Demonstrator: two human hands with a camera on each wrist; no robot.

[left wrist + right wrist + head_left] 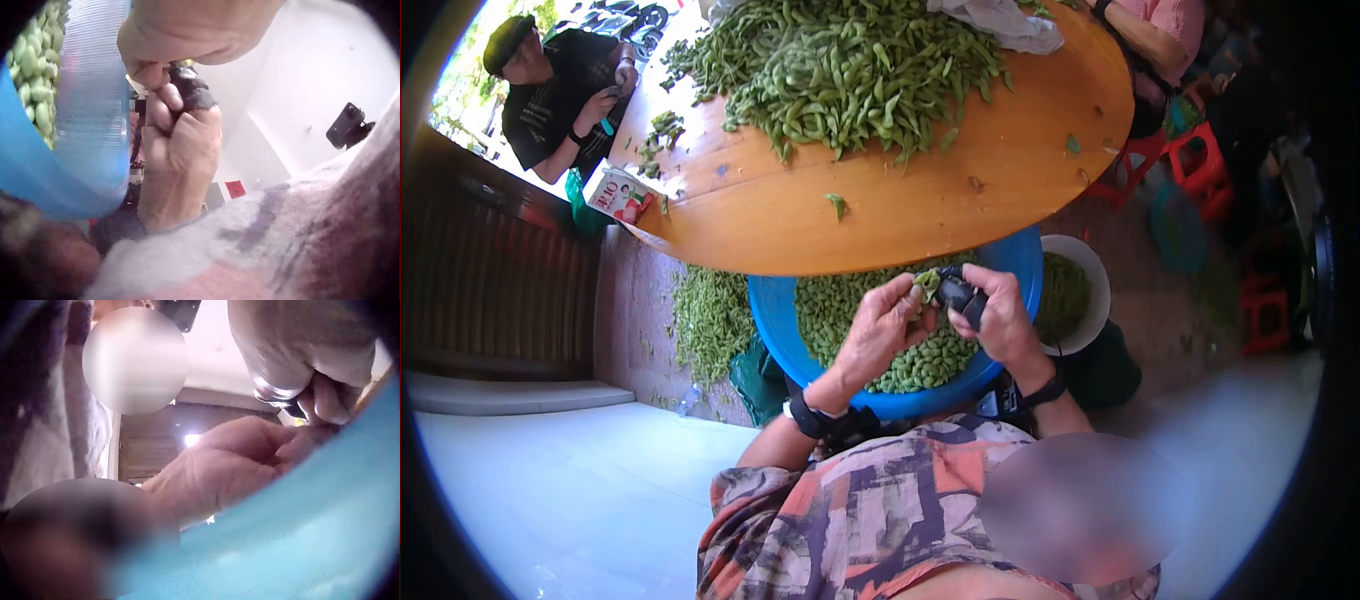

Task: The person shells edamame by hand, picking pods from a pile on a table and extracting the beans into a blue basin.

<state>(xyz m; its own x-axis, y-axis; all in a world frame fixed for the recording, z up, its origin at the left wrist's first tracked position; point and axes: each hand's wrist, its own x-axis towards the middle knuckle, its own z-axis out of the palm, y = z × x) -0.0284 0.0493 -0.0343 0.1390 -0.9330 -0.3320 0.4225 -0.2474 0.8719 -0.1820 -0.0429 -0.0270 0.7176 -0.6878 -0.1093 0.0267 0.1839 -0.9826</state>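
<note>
Above the blue basin [764,310] of shelled green soybeans [925,366], my two hands meet at a green soybean pod [927,284]. My left hand [878,328] pinches the pod between thumb and fingers. Black coverings [960,294] sit on digits of my right hand [1006,312], and their tips press at the pod from the other side. In the left wrist view the right hand [181,140] has curled fingers and a black covering [192,89]. The right wrist view shows the left hand [231,456] close by; the pod is mostly hidden there.
A wooden table [880,215] bears a heap of soybean pods [850,75], its edge overhanging the basin. Pods or husks [710,315] cover the floor at left. A white bucket [1097,275] stands right of the basin. One person [565,95] is across the table, another [1160,40] at right.
</note>
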